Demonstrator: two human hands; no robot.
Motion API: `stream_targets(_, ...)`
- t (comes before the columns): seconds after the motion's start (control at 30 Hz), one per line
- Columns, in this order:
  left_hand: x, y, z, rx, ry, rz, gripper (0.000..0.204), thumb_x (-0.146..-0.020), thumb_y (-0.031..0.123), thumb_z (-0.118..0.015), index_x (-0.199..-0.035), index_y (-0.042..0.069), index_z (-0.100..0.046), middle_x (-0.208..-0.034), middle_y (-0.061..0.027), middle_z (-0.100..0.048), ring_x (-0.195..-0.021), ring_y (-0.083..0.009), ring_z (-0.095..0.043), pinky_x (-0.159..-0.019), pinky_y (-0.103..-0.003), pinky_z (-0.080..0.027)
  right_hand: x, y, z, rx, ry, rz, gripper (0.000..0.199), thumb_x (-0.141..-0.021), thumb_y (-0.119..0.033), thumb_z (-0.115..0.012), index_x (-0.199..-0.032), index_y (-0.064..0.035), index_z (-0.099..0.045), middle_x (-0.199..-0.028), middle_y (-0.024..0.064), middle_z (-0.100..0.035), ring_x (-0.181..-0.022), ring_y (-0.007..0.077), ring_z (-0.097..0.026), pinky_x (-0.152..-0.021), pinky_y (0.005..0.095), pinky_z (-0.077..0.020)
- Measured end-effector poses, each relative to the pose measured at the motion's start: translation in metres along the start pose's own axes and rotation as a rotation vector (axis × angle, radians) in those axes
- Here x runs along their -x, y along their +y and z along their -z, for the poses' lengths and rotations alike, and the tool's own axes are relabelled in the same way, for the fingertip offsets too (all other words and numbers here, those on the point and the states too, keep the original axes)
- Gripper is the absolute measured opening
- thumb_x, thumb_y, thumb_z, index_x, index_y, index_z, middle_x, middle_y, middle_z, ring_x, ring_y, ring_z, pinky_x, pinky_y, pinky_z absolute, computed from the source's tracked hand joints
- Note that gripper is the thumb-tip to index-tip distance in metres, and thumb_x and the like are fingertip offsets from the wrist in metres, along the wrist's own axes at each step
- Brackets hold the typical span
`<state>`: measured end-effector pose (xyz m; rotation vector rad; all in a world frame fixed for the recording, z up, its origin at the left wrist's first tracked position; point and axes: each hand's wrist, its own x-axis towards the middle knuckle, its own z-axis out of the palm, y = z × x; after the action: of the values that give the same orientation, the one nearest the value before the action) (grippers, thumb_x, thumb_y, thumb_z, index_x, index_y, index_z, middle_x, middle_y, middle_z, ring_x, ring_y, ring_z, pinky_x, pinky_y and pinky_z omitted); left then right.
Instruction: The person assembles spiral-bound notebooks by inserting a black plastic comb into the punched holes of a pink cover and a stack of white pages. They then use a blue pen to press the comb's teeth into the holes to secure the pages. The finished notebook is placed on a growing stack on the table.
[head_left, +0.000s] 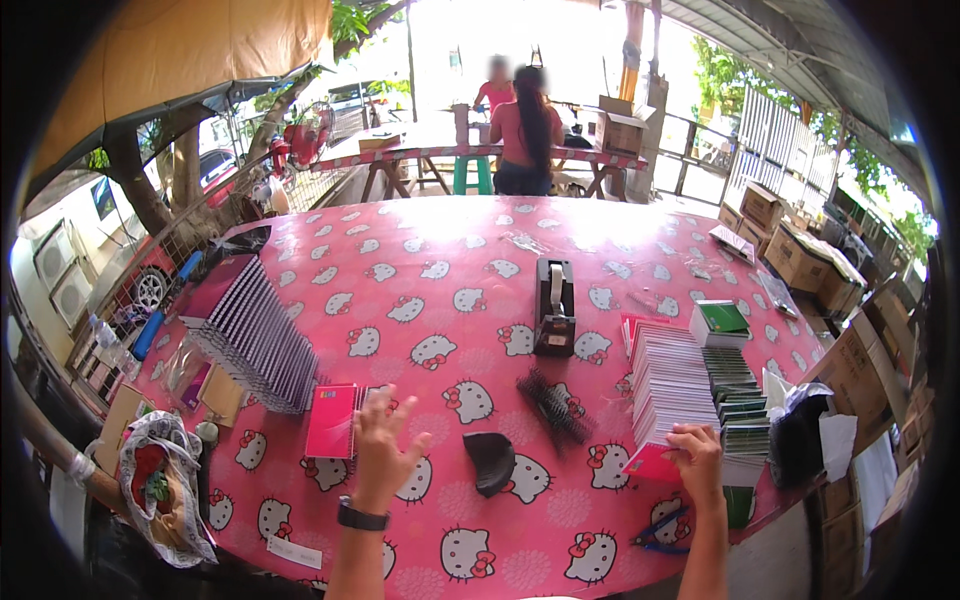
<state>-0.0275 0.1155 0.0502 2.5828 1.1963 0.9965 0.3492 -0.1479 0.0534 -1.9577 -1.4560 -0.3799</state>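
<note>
I get strong daylight from the far open side — it bleaches the top of my view white and lays glare across the far end of the pink tablecloth (572, 505). Nearer, the light is softer. Straight edges bow, corners fall black — and two distant people (524, 135) show blurred heads.

Marks on white slip (295, 552), cardboard box (855, 372); none legible.

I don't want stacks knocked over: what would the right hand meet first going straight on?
Probably the white-edged stack, whose pink front cover is already right by the right hand; exact depth is unclear.
</note>
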Motion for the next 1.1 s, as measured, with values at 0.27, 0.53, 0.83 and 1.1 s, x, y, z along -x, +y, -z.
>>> stream_targets(0.27, 0.035, 0.109, -0.015, 0.673, -0.083, -0.237, 0.058, -0.076, 0.024, -0.077, -0.128, 0.007, -0.056, -0.138, -0.0141, -0.046, -0.129, -0.0315, -0.040, -0.106, -0.043, -0.033, -0.006, -0.066, 0.016, -0.257, 0.079, -0.017, 0.019, -0.066, -0.004, -0.077, -0.083, -0.0075, -0.067, -0.078, 0.0062, -0.065, -0.073, 0.0233, -0.061, -0.062, 0.0341, -0.0480)
stream_targets(0.53, 0.085, 0.094, -0.005, 1.086, -0.146, 0.068, 0.022, -0.084, -0.008, -0.064, -0.104, 0.001, -0.060, -0.096, -0.0094, -0.068, -0.089, -0.0150, -0.064, -0.081, -0.026, -0.051, -0.009, -0.153, -0.029, -0.622, -0.370, 0.276, 0.016, -0.077, -0.016, -0.074, -0.089, -0.0079, -0.067, -0.080, 0.0039, -0.065, -0.078, 0.0214, -0.061, -0.069, 0.0335, -0.0504)
stream_targets(0.83, 0.133, 0.068, -0.025, 0.903, -0.025, 0.327, 0.041, -0.081, -0.002, -0.065, -0.118, 0.004, -0.047, -0.119, -0.0141, -0.058, -0.111, -0.0256, -0.057, -0.105, -0.042, -0.034, 0.040, -0.187, -0.098, -1.115, -0.431, -0.147, 0.012, -0.086, -0.003, -0.066, -0.097, 0.0000, -0.062, -0.091, 0.0075, -0.063, -0.087, 0.0151, -0.061, -0.079, 0.0275, -0.0513)
stream_targets(1.1, 0.097, 0.110, 0.002, 0.155, -0.047, -0.180, 0.040, -0.077, 0.005, -0.068, -0.116, 0.015, -0.066, -0.084, 0.0018, -0.067, -0.074, -0.0129, -0.061, -0.079, -0.032, -0.038, -0.025, -0.152, -0.093, -0.883, -0.447, 0.136, 0.013, -0.076, -0.009, -0.075, -0.086, -0.0040, -0.067, -0.082, 0.0079, -0.066, -0.080, 0.0217, -0.061, -0.071, 0.0342, -0.0490)
